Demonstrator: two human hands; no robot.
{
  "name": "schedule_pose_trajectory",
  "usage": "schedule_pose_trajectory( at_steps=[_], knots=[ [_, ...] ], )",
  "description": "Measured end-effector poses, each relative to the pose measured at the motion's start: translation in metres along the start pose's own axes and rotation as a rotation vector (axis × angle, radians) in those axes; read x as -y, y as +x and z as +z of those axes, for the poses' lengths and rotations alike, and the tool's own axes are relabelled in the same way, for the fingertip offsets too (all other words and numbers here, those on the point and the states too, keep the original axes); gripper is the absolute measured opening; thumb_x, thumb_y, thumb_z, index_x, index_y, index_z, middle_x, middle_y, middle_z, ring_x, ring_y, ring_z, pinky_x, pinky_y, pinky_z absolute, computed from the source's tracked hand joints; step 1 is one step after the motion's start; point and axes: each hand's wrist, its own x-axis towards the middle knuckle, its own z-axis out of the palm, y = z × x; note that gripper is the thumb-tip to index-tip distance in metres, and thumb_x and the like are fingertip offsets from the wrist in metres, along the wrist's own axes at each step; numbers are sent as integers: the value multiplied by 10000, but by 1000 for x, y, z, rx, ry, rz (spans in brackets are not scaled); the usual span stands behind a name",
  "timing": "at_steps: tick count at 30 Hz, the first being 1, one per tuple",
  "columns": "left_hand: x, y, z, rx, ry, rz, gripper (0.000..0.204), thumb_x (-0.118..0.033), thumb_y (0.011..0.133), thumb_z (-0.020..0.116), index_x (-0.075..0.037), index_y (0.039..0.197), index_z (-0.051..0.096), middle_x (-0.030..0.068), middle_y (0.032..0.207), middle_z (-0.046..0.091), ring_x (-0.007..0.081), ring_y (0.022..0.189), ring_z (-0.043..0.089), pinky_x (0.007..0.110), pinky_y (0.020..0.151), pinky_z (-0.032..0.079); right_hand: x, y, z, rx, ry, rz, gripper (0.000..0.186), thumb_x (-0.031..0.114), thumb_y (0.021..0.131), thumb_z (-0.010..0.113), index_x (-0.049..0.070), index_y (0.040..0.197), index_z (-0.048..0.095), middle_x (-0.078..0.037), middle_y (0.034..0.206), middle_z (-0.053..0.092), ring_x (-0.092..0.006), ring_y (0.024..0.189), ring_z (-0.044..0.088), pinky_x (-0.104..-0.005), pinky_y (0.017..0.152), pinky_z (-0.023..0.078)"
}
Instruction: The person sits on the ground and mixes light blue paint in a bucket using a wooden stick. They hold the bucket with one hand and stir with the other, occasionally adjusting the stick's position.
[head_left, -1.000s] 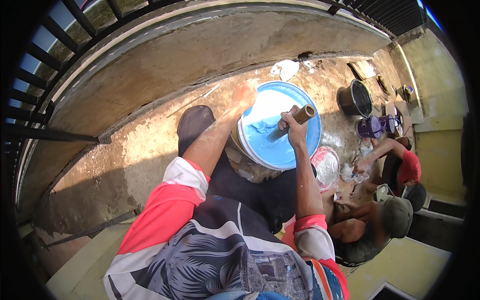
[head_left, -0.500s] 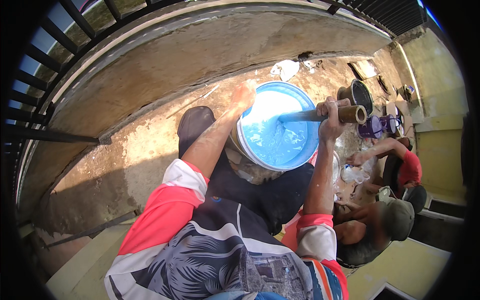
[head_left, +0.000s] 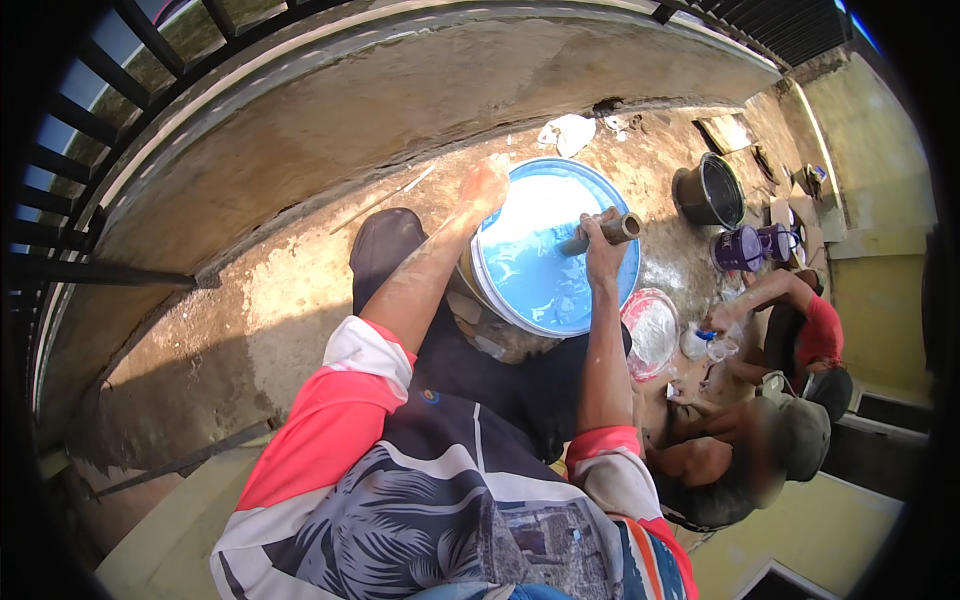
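Note:
A large bucket (head_left: 487, 292) stands between my legs, its light blue paint (head_left: 540, 285) glossy and rippled. At the bucket's far left rim, my left hand (head_left: 484, 186) is closed on the edge. My right hand (head_left: 600, 246) wraps around the upper part of a hollow bamboo stick (head_left: 625, 229) over the right side of the bucket. The stick's lower end is hidden in the paint.
To the right sit a red basin (head_left: 652, 335) of white material, a black bucket (head_left: 712, 192) and purple pails (head_left: 738, 248). Two people crouch there, one with a hand (head_left: 722, 318) near plastic bags. A thin stick (head_left: 382, 200) lies beside the low wall (head_left: 330, 110).
My right hand has moved left and nearer the bucket's middle, swinging the bamboo stick more upright. More of the red basin shows. My left hand stays on the rim.

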Motion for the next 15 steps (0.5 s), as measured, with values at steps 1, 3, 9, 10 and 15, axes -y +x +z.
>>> schedule_pose_trajectory(
  at_steps=[1, 3, 9, 10, 15],
  knots=[
    [-1, -2, 1, -29, -1, 13, 369, -271, 1008, 361, -30, 1067, 634, 243, 1134, 657, 464, 1075, 604, 550, 912, 477, 2, -3, 0, -5, 7, 37, 227, -33, 837, 673, 70, 854, 471, -22, 700, 524, -112, 599, 554, -282, 559, 454],
    [-2, -4, 1, -48, 12, 47, 367, -273, 1004, 366, -31, 1059, 635, 244, 1129, 659, 466, 1065, 607, 548, 902, 482, 9, -12, 3, -14, 23, 112, 230, -34, 835, 674, 69, 860, 470, -25, 700, 525, -111, 587, 547, -285, 548, 450],
    [0, 0, 4, -21, 54, 64, 363, -275, 1000, 369, -36, 1052, 636, 233, 1130, 660, 458, 1061, 609, 545, 896, 481, 69, -25, 9, -20, 157, 167, 246, -11, 828, 687, 81, 818, 459, -16, 648, 475, -123, 516, 484, -293, 497, 415],
    [2, 2, 1, -10, 61, 56, 364, -278, 1001, 368, -38, 1055, 636, 230, 1131, 661, 456, 1066, 608, 543, 899, 480, 90, -22, 14, 2, 172, 153, 241, -7, 831, 684, 80, 806, 461, -15, 641, 466, -122, 515, 479, -293, 494, 413],
    [5, 2, 4, -26, 43, 45, 378, -297, 1005, 368, -43, 1078, 638, 224, 1139, 660, 451, 1077, 602, 535, 903, 478, 149, -17, 36, 7, 204, -11, 262, 37, 877, 625, 123, 749, 414, -7, 602, 437, -108, 516, 424, -310, 544, 420]
  ],
)
